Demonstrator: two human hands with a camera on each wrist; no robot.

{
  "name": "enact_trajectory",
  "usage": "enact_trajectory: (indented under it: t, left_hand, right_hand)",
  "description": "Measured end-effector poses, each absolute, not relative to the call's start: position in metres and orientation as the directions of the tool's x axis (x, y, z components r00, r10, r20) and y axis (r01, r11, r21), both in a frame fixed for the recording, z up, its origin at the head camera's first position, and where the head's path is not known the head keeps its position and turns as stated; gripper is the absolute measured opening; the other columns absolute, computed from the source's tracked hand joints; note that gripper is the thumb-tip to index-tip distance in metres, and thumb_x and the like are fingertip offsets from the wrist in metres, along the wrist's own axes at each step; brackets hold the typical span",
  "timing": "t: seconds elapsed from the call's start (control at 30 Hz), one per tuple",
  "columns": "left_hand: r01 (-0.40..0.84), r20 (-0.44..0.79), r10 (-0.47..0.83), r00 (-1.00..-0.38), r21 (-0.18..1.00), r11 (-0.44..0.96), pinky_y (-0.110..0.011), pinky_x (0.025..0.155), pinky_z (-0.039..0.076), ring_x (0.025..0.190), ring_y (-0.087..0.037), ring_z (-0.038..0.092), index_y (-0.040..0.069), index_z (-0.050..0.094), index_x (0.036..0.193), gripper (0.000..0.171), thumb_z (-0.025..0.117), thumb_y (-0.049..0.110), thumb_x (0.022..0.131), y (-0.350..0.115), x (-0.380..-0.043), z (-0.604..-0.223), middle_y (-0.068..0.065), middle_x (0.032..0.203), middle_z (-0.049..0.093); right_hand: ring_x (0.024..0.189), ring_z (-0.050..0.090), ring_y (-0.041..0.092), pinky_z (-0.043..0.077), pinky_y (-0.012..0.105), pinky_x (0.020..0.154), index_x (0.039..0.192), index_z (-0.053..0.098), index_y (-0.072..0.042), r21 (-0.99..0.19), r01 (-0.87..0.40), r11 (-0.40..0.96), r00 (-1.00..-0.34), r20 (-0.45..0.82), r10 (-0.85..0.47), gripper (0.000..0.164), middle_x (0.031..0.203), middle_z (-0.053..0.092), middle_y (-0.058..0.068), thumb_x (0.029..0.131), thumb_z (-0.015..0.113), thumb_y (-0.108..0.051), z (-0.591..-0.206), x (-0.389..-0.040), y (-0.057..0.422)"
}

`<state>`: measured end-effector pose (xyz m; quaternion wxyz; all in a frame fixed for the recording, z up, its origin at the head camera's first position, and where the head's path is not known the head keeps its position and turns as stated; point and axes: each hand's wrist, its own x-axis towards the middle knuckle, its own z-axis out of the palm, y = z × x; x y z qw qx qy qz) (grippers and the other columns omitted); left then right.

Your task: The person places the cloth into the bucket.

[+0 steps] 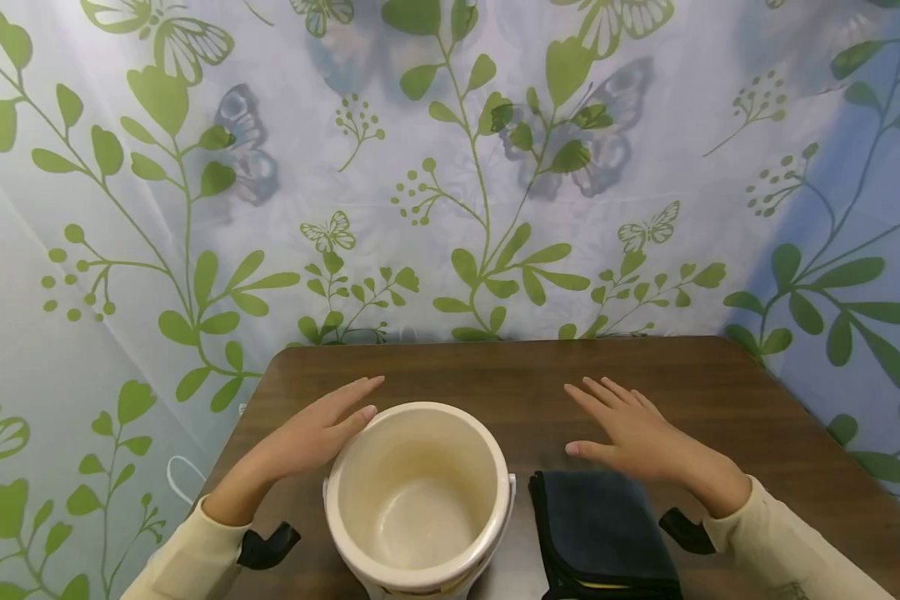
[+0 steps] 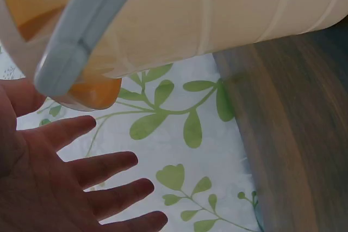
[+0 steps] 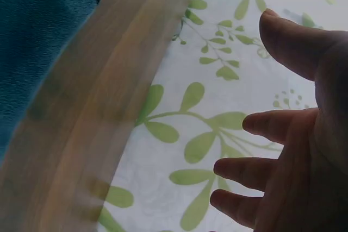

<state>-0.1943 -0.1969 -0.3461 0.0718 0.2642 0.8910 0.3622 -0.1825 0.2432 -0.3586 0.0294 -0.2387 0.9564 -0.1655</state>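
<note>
A cream plastic bucket [image 1: 420, 575] stands upright on the table, its inside bare and its grey handle [image 2: 89, 31] hanging down at the side. My left hand [image 1: 318, 429] is beside the bucket's far left rim, fingers straight and spread, thumb close by the rim. To the right of the bucket lies a folded dark blue-grey cloth [image 1: 600, 525] with black edging. Over the cloth's far edge my right hand [image 1: 637, 433] hovers with spread fingers and holds nothing. In the right wrist view the cloth [image 3: 38, 42] shows at the upper left, apart from the fingers.
Both things are on a brown wooden table [image 1: 517, 367] with rounded far corners. Behind it hangs a white curtain [image 1: 435, 242] printed with green leaves and butterflies. Black straps [image 1: 268, 546] stick out from both wrists. A thin white cable [image 1: 183, 475] loops at the left.
</note>
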Motion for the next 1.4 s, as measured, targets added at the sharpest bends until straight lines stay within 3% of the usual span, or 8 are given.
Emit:
enact_trajectory:
  t: [0.43, 0.7, 1.0, 1.1, 1.23, 1.4]
  left_hand:
    - [0.351, 0.047, 0.527, -0.848, 0.795, 0.494, -0.062, 0.11, 0.033, 0.145, -0.038, 0.033, 0.017, 0.037, 0.158, 0.05, 0.043, 0.033, 0.111, -0.201, -0.19, -0.357, -0.014, 0.159, 0.036]
    - [0.309, 0.028, 0.545, -0.838, 0.848, 0.432, -0.044, 0.094, 0.05, 0.133, -0.034, 0.049, 0.019, 0.037, 0.158, 0.049, 0.043, 0.031, 0.111, -0.205, -0.188, -0.367, -0.016, 0.159, 0.036]
    - [0.344, 0.094, 0.573, -0.814, 0.874, 0.345, -0.034, 0.088, 0.054, 0.125, -0.034, 0.056, 0.011, 0.037, 0.157, 0.048, 0.042, 0.025, 0.112, -0.205, -0.184, -0.375, -0.019, 0.156, 0.039]
    - [0.352, 0.108, 0.57, -0.815, 0.872, 0.339, -0.031, 0.092, 0.052, 0.131, -0.035, 0.05, 0.008, 0.037, 0.157, 0.048, 0.043, 0.023, 0.111, -0.204, -0.182, -0.377, -0.017, 0.157, 0.039]
    - [0.349, 0.116, 0.57, -0.814, 0.881, 0.319, -0.03, 0.095, 0.05, 0.134, -0.036, 0.047, 0.006, 0.038, 0.156, 0.048, 0.043, 0.022, 0.111, -0.204, -0.181, -0.38, -0.017, 0.156, 0.039]
    - [0.347, 0.133, 0.583, -0.802, 0.897, 0.273, -0.034, 0.09, 0.054, 0.124, -0.038, 0.056, 0.005, 0.04, 0.153, 0.044, 0.04, 0.02, 0.112, -0.205, -0.18, -0.385, -0.021, 0.149, 0.047]
  right_hand:
    - [0.142, 0.023, 0.058, 0.018, 0.081, 0.101, 0.157, 0.037, -0.007, -0.409, -0.426, 0.807, -0.886, 0.011, -0.463, 0.083, 0.157, 0.03, 0.031, 0.095, 0.065, -0.054, -0.381, -0.169, 0.259]
    - [0.141, 0.024, 0.058, 0.019, 0.082, 0.1, 0.156, 0.037, -0.006, -0.419, -0.407, 0.812, -0.888, -0.027, -0.459, 0.086, 0.157, 0.031, 0.03, 0.093, 0.066, -0.056, -0.398, -0.163, 0.266]
    - [0.14, 0.024, 0.06, 0.02, 0.083, 0.098, 0.154, 0.039, -0.003, -0.487, -0.391, 0.781, -0.884, -0.037, -0.465, 0.081, 0.156, 0.033, 0.03, 0.094, 0.069, -0.048, -0.414, -0.154, 0.278]
    - [0.139, 0.024, 0.061, 0.021, 0.084, 0.096, 0.154, 0.039, -0.003, -0.501, -0.394, 0.77, -0.883, -0.026, -0.468, 0.08, 0.156, 0.034, 0.03, 0.094, 0.07, -0.045, -0.418, -0.15, 0.284]
    - [0.138, 0.025, 0.063, 0.025, 0.083, 0.093, 0.153, 0.039, -0.002, -0.507, -0.403, 0.762, -0.879, -0.019, -0.477, 0.08, 0.154, 0.034, 0.032, 0.093, 0.071, -0.044, -0.425, -0.145, 0.292]
    - [0.136, 0.026, 0.064, 0.028, 0.082, 0.092, 0.151, 0.043, -0.001, -0.523, -0.415, 0.744, -0.869, -0.012, -0.494, 0.08, 0.153, 0.035, 0.033, 0.092, 0.074, -0.044, -0.435, -0.143, 0.3]
